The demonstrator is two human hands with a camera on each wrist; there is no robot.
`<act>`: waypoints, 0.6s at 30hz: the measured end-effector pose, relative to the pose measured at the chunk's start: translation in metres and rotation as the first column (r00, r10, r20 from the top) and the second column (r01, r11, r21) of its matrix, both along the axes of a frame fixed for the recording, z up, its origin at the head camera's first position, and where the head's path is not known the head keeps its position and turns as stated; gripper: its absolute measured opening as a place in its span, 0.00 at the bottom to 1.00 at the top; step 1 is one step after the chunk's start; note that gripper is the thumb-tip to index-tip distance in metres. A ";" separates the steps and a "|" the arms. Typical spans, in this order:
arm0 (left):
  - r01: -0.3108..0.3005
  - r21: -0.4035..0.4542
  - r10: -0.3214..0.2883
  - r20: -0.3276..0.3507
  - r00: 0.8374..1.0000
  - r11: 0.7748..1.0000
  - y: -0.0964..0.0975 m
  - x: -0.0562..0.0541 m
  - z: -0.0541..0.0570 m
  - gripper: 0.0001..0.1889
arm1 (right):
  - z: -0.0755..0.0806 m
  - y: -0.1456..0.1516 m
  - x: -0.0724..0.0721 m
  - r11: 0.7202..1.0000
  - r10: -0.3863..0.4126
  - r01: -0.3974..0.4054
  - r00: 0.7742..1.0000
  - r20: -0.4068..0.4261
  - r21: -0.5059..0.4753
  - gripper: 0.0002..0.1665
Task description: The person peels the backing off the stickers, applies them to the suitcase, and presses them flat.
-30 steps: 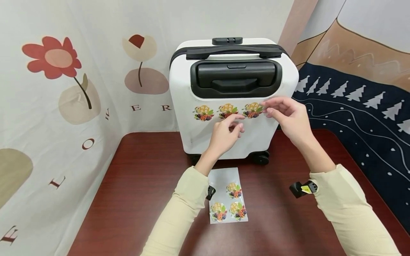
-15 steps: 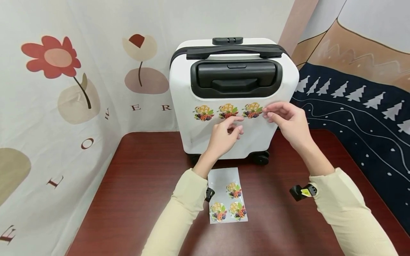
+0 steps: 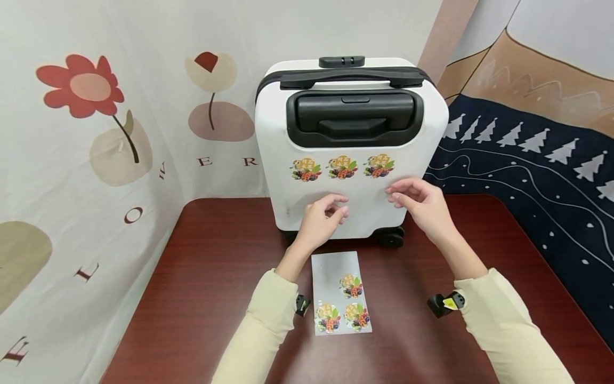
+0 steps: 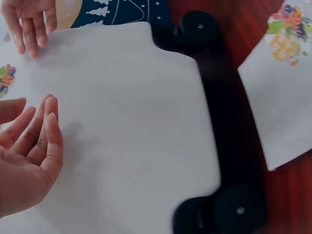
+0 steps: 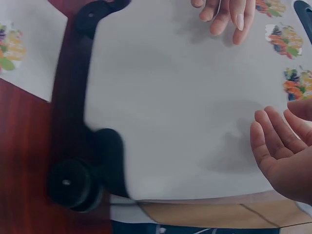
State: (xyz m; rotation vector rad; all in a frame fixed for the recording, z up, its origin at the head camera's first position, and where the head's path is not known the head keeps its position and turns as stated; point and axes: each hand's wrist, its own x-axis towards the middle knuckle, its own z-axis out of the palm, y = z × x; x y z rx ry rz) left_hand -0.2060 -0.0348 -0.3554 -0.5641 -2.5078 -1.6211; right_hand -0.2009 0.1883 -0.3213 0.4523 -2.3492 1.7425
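A small white suitcase [image 3: 336, 208] with a black handle stands upright at the back of the dark red table [image 3: 206, 277]. Three fruit stickers [image 3: 342, 167] sit in a row on its front. My left hand [image 3: 321, 218] and my right hand [image 3: 414, 200] hover just in front of the case, below the stickers, fingers relaxed and holding nothing. In the left wrist view the left hand [image 4: 29, 156] is off the white shell [image 4: 131, 126]. The right hand [image 5: 282, 146] is likewise apart from it in the right wrist view. A sticker sheet [image 3: 340, 293] with three stickers lies flat between my forearms.
A flower-print cloth [image 3: 96, 133] hangs on the left and behind. On the right hangs a dark blue cloth [image 3: 537, 160] with white trees. The case's black wheels [image 3: 390, 237] rest on the table.
Both hands have come down and back from the sticker row. The right hand has left the third sticker, which stays on the case.
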 end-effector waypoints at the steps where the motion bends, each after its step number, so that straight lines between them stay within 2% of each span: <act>1: -0.001 -0.003 0.001 0.013 1.000 1.000 -0.002 0.001 -0.003 0.12 | -0.005 0.000 0.000 1.000 0.004 -0.004 1.000 0.014 0.003 0.12; 8: -0.029 -0.029 0.032 0.092 0.995 0.999 -0.011 0.005 -0.022 0.13 | -0.038 0.001 0.003 0.999 0.039 -0.044 0.990 0.137 0.033 0.11; 18: -0.061 -0.036 0.067 0.178 0.982 0.997 -0.027 0.015 -0.055 0.13 | -0.085 -0.001 0.015 0.992 0.093 -0.116 0.944 0.318 0.055 0.13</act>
